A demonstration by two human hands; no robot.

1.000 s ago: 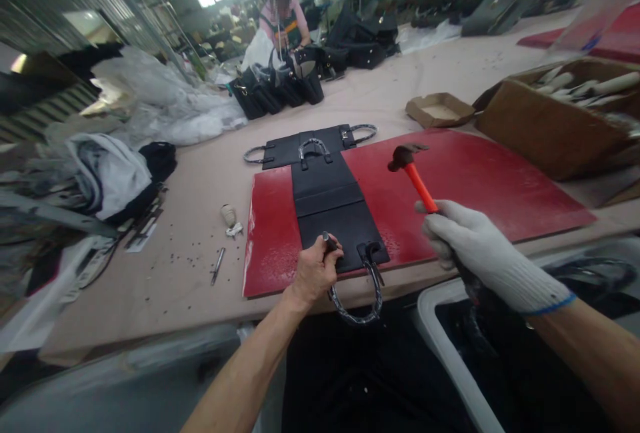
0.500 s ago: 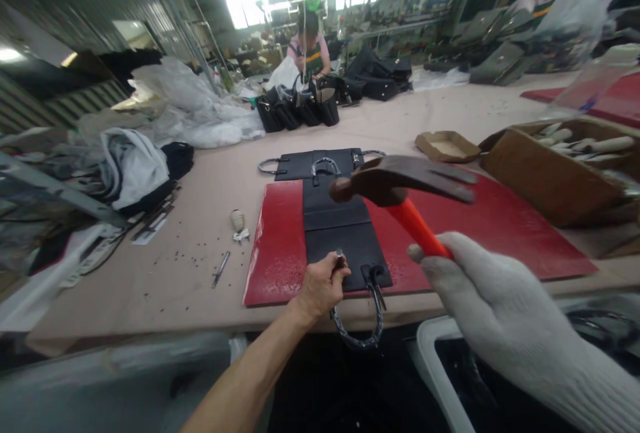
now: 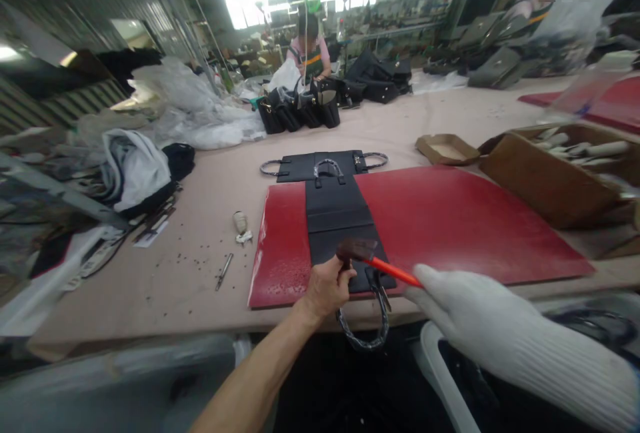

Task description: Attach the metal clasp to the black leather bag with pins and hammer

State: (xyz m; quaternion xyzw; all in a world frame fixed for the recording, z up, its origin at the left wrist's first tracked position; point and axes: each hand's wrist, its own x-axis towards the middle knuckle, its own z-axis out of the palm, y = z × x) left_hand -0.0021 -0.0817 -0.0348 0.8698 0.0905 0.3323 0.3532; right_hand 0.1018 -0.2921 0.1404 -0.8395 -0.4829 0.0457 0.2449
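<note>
My bare left hand (image 3: 327, 286) is closed around a metal punch, standing over the near part of a black leather bag panel (image 3: 337, 210). The punch is now hidden by my fingers and the hammer head. In my right hand (image 3: 465, 310), which wears a white knit glove, is a claw hammer (image 3: 395, 272) with an orange handle; its dark head is down at the top of my left fist. The panel lies across a red board (image 3: 465, 226). A plastic-wrapped handle (image 3: 367, 343) on the panel hangs over the table's front edge.
Behind the board lies another black panel with handles (image 3: 295, 166). Left of it are a metal rod tool (image 3: 225, 272) and a thread spool (image 3: 240, 222). Cardboard boxes (image 3: 550, 180) stand at right. Black bags (image 3: 300, 110) sit at the back before a seated person (image 3: 310, 53).
My right hand has swung the hammer down and left, from raised above the board to the top of my left fist. My left hand stays nearly in place.
</note>
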